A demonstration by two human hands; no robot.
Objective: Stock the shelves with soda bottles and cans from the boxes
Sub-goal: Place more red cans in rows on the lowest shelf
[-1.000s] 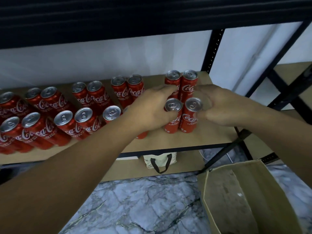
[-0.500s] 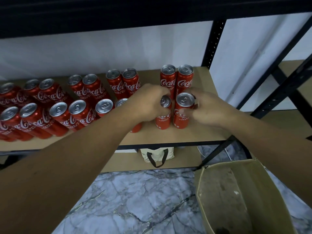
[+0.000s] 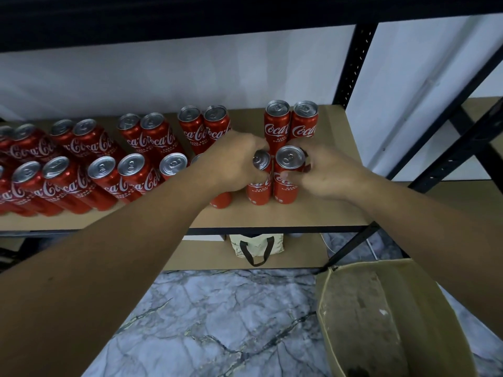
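Cans [image 3: 288, 186] barely moved at the right end of the shelf [image 3: 313, 213]: left hand [image 3: 234, 161] and right hand [image 3: 324, 172] stayed clamped, one can each, squaring them. Placement looked nearly done.

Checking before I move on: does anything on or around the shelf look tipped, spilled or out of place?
Nothing stands out. The cans stand upright in pairs on the shelf, no spill visible. The left hand and right hand each grip one front can. The cardboard box shows only stains inside.
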